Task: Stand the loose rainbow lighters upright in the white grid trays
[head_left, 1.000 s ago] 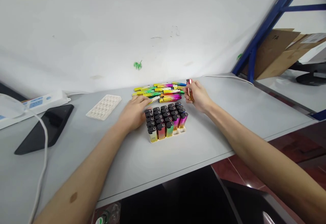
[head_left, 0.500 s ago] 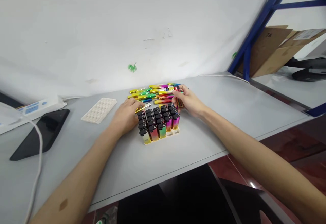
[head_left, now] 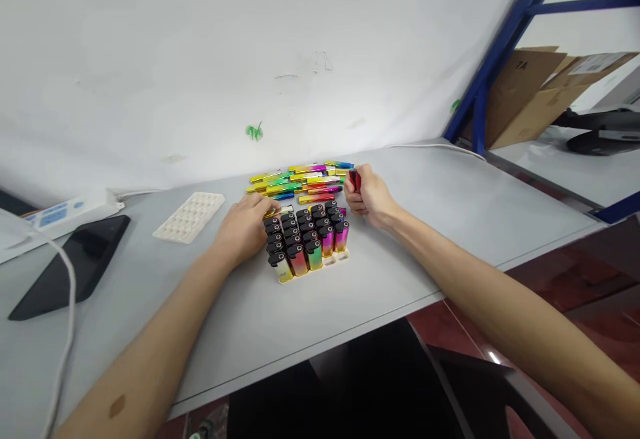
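Note:
Several black-topped lighters (head_left: 299, 259) stand upright in a white tray (head_left: 336, 258), whose front right slots show no lighter. Behind it, shiny lighters in mixed colours (head_left: 317, 198) lie in a loose pile against the wall. My right hand (head_left: 370, 194) is closed around a red lighter (head_left: 355, 178), held above the table right of the pile. On the left of the tray, my left hand (head_left: 249, 222) has its fingertips on a yellow-and-silver lighter (head_left: 285, 210) lying behind the standing rows.
A second white slotted tray (head_left: 189, 217) lies at the left. Beyond it are a black phone (head_left: 75, 262), a white power strip (head_left: 65, 216) and a white cable. Cardboard boxes (head_left: 530, 96) stand behind a blue metal frame (head_left: 480, 99) at the right.
My right hand has closed more tightly round the red lighter and moved slightly off the pile. My left hand stays by the tray. The view has shifted a little.

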`<state>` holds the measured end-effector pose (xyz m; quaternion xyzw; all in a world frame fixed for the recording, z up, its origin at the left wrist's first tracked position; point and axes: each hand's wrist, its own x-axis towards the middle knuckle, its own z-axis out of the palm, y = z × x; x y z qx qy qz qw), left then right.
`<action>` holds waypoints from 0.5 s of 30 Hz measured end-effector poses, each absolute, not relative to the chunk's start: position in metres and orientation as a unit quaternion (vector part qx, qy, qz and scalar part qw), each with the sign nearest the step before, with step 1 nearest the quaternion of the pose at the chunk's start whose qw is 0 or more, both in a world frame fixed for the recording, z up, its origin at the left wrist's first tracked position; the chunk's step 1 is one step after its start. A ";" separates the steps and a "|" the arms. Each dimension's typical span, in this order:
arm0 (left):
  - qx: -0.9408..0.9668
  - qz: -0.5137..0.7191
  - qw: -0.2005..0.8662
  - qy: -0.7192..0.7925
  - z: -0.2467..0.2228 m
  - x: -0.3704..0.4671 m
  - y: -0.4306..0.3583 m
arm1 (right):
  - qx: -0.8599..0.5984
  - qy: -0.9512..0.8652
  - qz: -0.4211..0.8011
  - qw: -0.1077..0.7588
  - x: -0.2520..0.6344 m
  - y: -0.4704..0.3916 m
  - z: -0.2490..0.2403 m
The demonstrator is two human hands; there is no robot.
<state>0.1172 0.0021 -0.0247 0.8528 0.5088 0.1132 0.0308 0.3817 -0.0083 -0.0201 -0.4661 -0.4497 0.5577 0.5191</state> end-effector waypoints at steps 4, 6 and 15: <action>0.853 0.116 0.031 0.508 -0.026 0.117 0.003 | -0.466 -0.450 0.557 0.520 0.381 -0.009 -0.019; 0.854 0.111 0.030 0.508 -0.026 0.117 0.003 | -0.470 -0.449 0.555 0.519 0.381 -0.008 -0.020; 0.845 0.071 0.014 0.529 -0.025 0.119 0.002 | -0.485 -0.440 0.555 0.513 0.378 -0.010 -0.019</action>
